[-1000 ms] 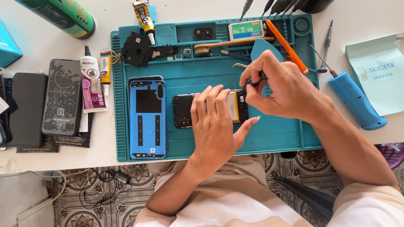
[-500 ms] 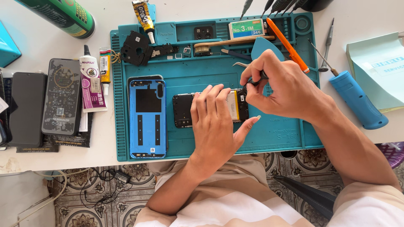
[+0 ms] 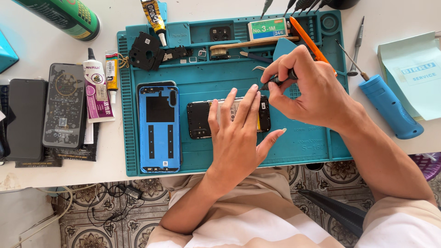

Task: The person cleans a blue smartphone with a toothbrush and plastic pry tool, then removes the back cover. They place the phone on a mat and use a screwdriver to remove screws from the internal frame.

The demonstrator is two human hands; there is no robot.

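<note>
An opened black phone lies sideways on the teal repair mat. My left hand rests flat on it, fingers spread over its middle and right part. My right hand pinches a thin dark screwdriver whose tip points down at the phone's upper right corner. A blue phone back cover lies upright on the mat just left of the phone.
Mat trays hold a brush, black plastic parts, an orange tool and a small box. Glue tubes and phones lie left. A blue electric screwdriver and pale green pad lie right.
My right hand has shifted slightly with the screwdriver near the phone's right end. My left hand stays pressed on the phone.
</note>
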